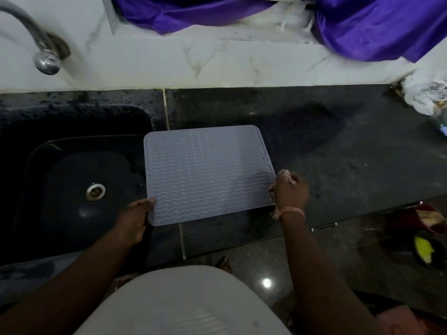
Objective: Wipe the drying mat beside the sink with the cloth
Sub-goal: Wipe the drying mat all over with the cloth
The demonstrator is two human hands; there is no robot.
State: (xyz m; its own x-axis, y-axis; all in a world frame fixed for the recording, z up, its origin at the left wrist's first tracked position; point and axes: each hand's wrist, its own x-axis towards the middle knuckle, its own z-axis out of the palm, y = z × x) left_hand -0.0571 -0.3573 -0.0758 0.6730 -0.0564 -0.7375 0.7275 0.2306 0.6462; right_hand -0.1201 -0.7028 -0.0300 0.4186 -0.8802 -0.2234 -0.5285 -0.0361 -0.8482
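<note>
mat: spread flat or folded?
Spread flat: the drying mat shows its whole ribbed face and rounded corners; left hand and right hand hold its near edges.

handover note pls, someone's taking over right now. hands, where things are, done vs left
Left hand: grips the near-left corner of the grey ribbed silicone drying mat.
Right hand: at the mat's right edge, fingers curled round a small pale bunched cloth.
The mat lies flat on the dark stone counter, its left edge at the black sink.
Done: mat held, cloth in hand at the edge.
Cannot tell whether any of the mat has been wiped.
Left: likely wipe the cloth across the mat.
</note>
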